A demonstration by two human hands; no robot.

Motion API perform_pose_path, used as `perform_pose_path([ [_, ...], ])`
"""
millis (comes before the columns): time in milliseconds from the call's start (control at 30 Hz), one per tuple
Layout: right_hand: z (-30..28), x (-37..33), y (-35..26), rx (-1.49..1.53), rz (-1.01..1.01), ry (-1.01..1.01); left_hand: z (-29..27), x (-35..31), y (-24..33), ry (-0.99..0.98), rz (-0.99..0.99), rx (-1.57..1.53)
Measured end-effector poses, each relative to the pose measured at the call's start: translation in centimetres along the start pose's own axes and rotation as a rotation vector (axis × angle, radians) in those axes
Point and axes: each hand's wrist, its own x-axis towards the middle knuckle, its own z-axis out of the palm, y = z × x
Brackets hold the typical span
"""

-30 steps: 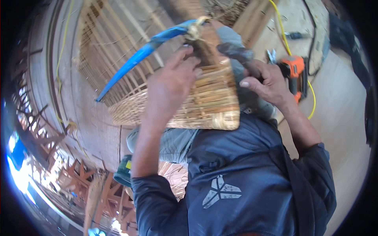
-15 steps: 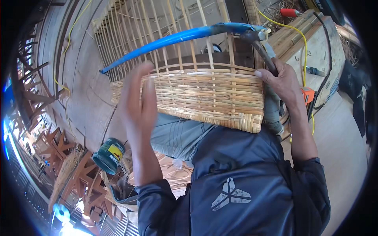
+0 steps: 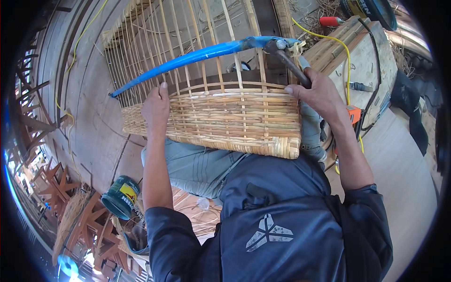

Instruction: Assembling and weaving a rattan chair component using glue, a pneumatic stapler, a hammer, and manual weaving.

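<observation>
A half-woven rattan basket (image 3: pixel 221 122) rests on my lap, its bare upright staves rising away from me. My left hand (image 3: pixel 156 107) presses on the basket's left side with fingers laid over the weave. My right hand (image 3: pixel 319 96) grips the dark handle of a hammer (image 3: pixel 289 58) at the basket's upper right corner. A long blue curved strip (image 3: pixel 197 56) crosses the staves from the hammer head down to the left.
A green tin (image 3: pixel 120 196) stands on the floor at my lower left beside stacked wooden frames (image 3: pixel 70 221). A wooden workbench (image 3: pixel 361 51) at upper right carries a yellow cable, a red-handled tool and an orange power tool (image 3: pixel 353 114).
The basket has turned from tilted to lying flat across my lap. My left hand moved from the air onto the basket's left side. The right hand keeps the hammer.
</observation>
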Motion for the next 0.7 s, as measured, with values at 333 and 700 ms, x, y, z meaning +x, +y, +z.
perform_pose_path([
  [333, -0.9, -2.7, 2.1, -0.013, -0.012, 0.062, 3.8, 1.8, -1.9, 0.174, -0.074, -0.251],
  [700, 9.5, -16.9, 24.9, 0.007, 0.554, 0.236, 4.5, 2.0, 0.4, 0.186, 0.018, -0.109],
])
